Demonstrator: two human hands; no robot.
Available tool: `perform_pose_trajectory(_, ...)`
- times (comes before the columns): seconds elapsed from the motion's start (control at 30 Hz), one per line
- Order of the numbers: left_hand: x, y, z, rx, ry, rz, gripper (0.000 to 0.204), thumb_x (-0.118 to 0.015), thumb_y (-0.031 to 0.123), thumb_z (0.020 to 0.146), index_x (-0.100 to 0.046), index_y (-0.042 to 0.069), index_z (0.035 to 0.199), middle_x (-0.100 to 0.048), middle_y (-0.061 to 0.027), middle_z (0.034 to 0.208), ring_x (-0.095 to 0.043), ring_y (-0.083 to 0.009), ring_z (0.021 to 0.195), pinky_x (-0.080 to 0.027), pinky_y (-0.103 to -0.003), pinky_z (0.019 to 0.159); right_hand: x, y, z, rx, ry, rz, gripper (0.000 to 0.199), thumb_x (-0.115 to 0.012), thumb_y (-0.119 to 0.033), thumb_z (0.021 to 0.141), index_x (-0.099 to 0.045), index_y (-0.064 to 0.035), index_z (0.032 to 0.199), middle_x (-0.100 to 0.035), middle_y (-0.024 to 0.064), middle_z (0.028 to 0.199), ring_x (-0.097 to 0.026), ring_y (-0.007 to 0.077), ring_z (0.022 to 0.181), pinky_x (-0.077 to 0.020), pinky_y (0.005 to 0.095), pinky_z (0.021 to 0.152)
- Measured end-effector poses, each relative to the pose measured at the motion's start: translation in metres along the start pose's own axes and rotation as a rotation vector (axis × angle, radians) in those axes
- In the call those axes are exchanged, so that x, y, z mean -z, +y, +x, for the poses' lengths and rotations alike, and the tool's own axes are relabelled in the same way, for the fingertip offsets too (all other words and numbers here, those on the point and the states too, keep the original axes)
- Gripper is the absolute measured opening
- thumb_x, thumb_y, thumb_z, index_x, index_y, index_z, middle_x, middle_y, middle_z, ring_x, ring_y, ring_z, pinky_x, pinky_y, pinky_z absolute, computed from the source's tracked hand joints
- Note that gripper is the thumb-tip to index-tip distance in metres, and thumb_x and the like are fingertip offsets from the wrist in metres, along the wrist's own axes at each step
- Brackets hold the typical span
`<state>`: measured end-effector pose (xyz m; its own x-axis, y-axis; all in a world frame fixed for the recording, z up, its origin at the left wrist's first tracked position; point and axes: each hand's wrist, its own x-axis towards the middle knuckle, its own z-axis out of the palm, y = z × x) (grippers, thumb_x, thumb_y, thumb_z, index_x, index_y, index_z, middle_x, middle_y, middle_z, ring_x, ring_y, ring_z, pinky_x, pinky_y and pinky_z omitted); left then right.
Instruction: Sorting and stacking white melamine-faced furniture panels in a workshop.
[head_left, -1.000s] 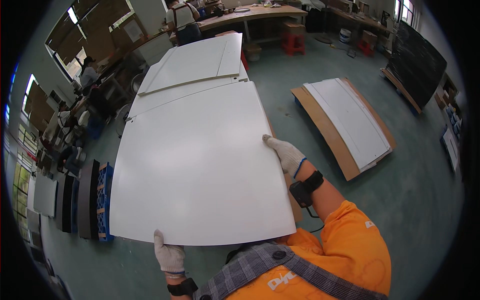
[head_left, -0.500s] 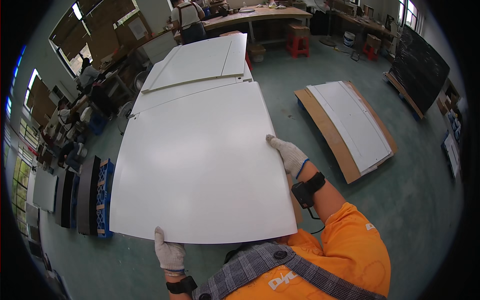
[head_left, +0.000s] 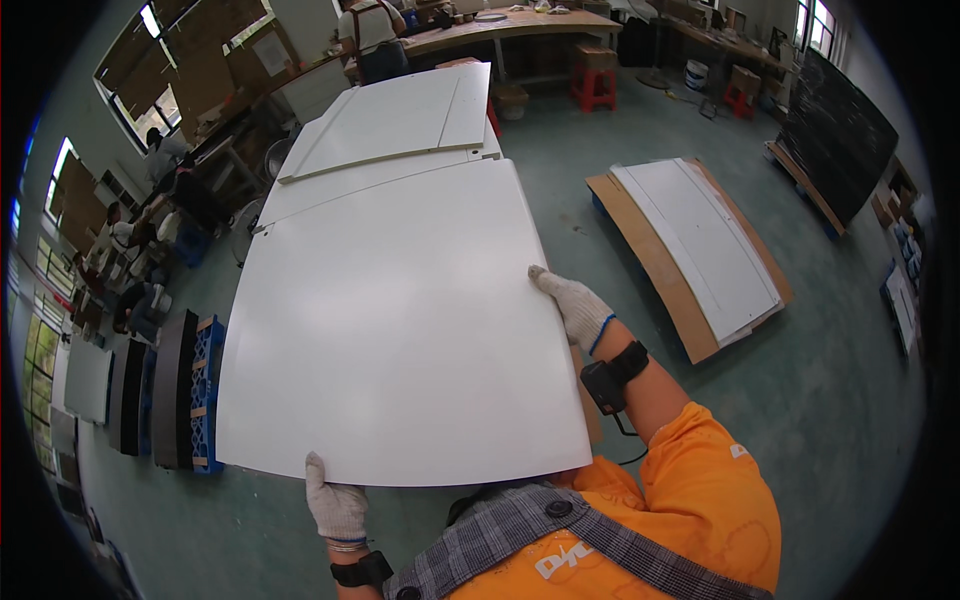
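A large white panel [head_left: 400, 330] with a smooth, glossy face spreads out in front of me. My left hand [head_left: 336, 500], in a white knitted glove, grips its near edge at the left, with the thumb on top. At the panel's right edge, my right hand [head_left: 572, 305] holds on in a matching glove with a blue cuff. The fingers of both hands are hidden under the panel. Beyond its far edge lies another white panel [head_left: 400, 115], on top of more white board.
On the right, white boards [head_left: 700, 245] lie stacked over brown cardboard [head_left: 640, 260]. Dark panels [head_left: 175, 390] stand beside a blue pallet [head_left: 207, 395] on the left. A wooden workbench [head_left: 510, 28] and a red stool [head_left: 595, 88] are at the back. Several people sit or stand along the far left.
The view has shifted very slightly, so everything sits a little up and left. Both hands keep the same grip on the panel.
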<state>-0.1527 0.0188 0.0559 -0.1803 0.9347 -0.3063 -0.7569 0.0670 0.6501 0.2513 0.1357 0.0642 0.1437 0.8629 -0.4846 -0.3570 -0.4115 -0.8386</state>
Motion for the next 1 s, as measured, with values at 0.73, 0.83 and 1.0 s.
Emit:
perform_pose_trajectory(0.73, 0.005, -0.001, 0.002, -0.092, -0.142, 0.361, 0.045, -0.048, 0.033, 0.097, -0.048, -0.006, 0.118, -0.057, -0.0144, 0.109, -0.056, -0.0187, 0.097, -0.050, -0.030, 0.086, 0.008, 0.000, -0.004, 0.014, -0.103, 0.110, 0.047, -0.063, -0.041, 0.086, -0.059, 0.0009, 0.107, -0.064, 0.0110, 0.087, -0.063, 0.0155, 0.064, -0.0526, 0.0290, 0.052)
perform_pose_trajectory(0.83, -0.007, -0.004, -0.004, -0.088, -0.014, 0.268, 0.044, -0.044, 0.033, 0.099, -0.048, -0.007, 0.118, -0.056, -0.0139, 0.108, -0.056, -0.0176, 0.095, -0.050, -0.028, 0.085, 0.004, 0.002, 0.000, 0.006, -0.091, 0.107, 0.047, -0.063, -0.041, 0.086, -0.059, 0.0006, 0.107, -0.064, 0.0112, 0.088, -0.063, 0.0154, 0.063, -0.0526, 0.0294, 0.052)
perform_pose_trajectory(1.0, 0.013, 0.001, -0.004, -0.136, -0.228, 0.407, 0.044, -0.046, 0.033, 0.098, -0.048, -0.006, 0.118, -0.056, -0.0146, 0.111, -0.057, -0.0193, 0.095, -0.051, -0.030, 0.086, 0.001, 0.002, -0.002, 0.035, -0.114, 0.105, 0.046, -0.063, -0.041, 0.086, -0.060, 0.0015, 0.104, -0.064, 0.0129, 0.086, -0.063, 0.0172, 0.063, -0.0527, 0.0305, 0.051)
